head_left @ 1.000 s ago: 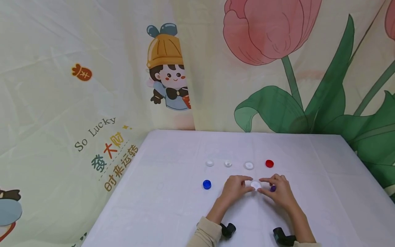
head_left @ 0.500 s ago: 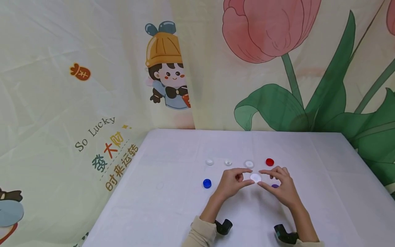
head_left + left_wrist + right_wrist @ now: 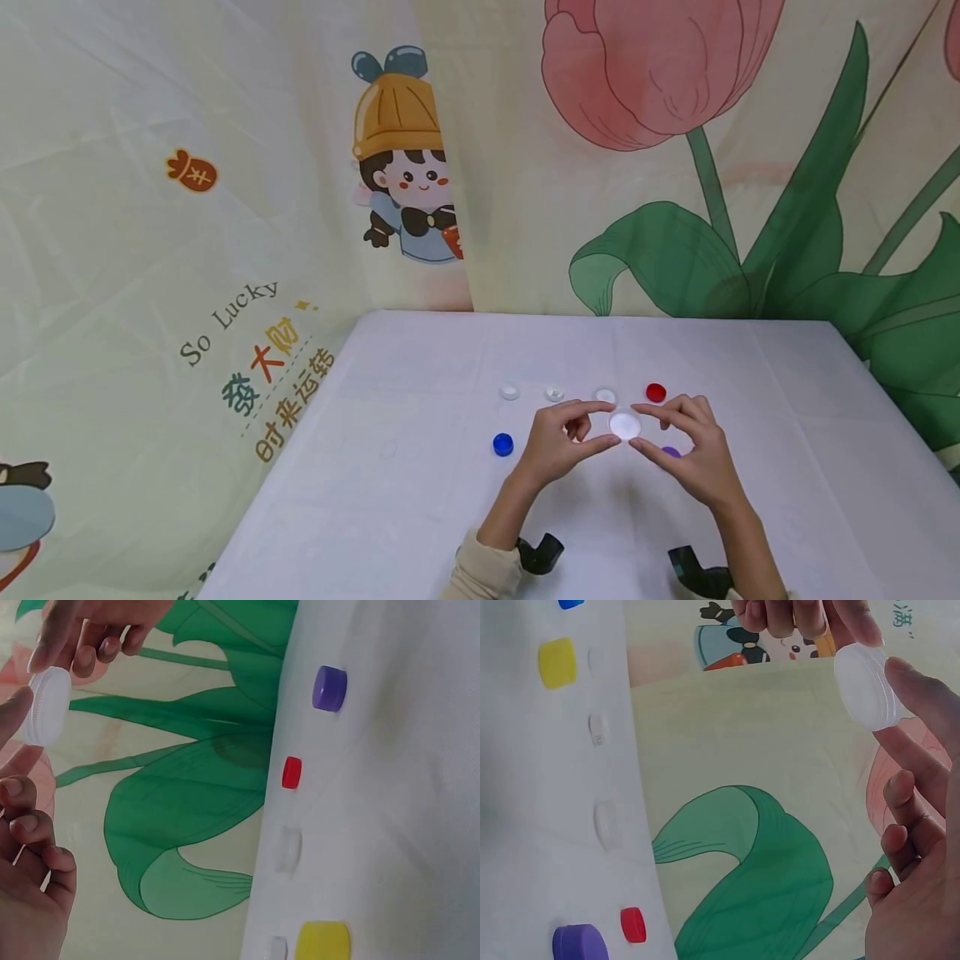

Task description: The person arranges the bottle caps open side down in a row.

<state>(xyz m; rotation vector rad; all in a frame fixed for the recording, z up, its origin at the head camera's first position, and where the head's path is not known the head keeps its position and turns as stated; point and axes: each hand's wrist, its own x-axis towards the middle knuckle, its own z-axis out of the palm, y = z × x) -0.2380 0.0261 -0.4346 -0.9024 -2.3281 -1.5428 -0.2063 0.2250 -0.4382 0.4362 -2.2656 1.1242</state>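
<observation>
A white round bottle cap [image 3: 625,425] with a ridged side is up in the air above the table, between the two hands. My left hand [image 3: 557,442] pinches its left side with thumb and index finger. On its right side, the thumb and index finger of my right hand [image 3: 701,454] do the same. The wrist views show the cap [image 3: 49,706] well above the tabletop. Behind the right hand's thumb, a purple cap [image 3: 671,452] is partly covered. A yellow cap [image 3: 558,663] shows in both wrist views but is hidden in the head view.
On the white-covered table [image 3: 420,375], a blue cap [image 3: 503,445] lies left of the hands. Farther back sits a row of three pale caps, one clear cap [image 3: 509,391] at its left end, and a red cap [image 3: 656,392]. A printed curtain [image 3: 510,167] hangs behind the table.
Both hands have raised the white cap upward and closer to the head camera, holding it between them throughout. The caps on the table have stayed put.
</observation>
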